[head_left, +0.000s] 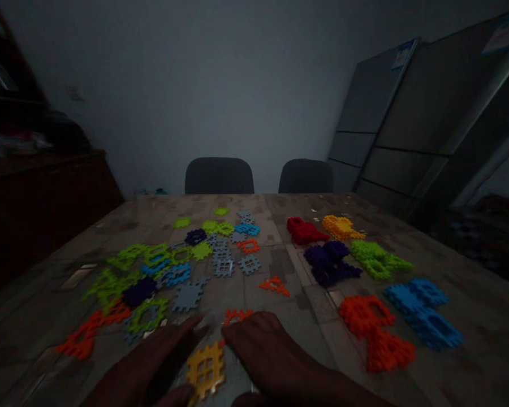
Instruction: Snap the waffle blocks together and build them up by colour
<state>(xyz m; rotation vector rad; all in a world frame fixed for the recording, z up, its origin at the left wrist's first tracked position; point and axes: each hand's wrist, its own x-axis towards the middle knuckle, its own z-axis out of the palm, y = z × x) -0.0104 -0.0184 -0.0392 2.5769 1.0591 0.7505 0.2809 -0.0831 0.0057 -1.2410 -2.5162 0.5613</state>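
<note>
My left hand (152,362) is low in the head view, thumb and fingers apart, at the left edge of a yellow square toothed building piece (206,370) with a window grid. The thumb tip appears to meet that piece's edge. My right hand (271,347) lies right of it, fingers bent and pressed together, tips hidden. An orange toothed piece (237,315) shows just behind the right knuckles, partly covered; I cannot tell whether the fingers grip it. Ahead lie a grey square piece (188,295) and an orange triangular piece (275,286).
Loose green, blue, purple, grey and orange pieces spread over the table's (297,345) left half. On the right are piles by colour: red (306,230), yellow (340,227), purple (328,263), green (377,260), blue (424,308) and orange (375,330). Two chairs (219,175) stand behind.
</note>
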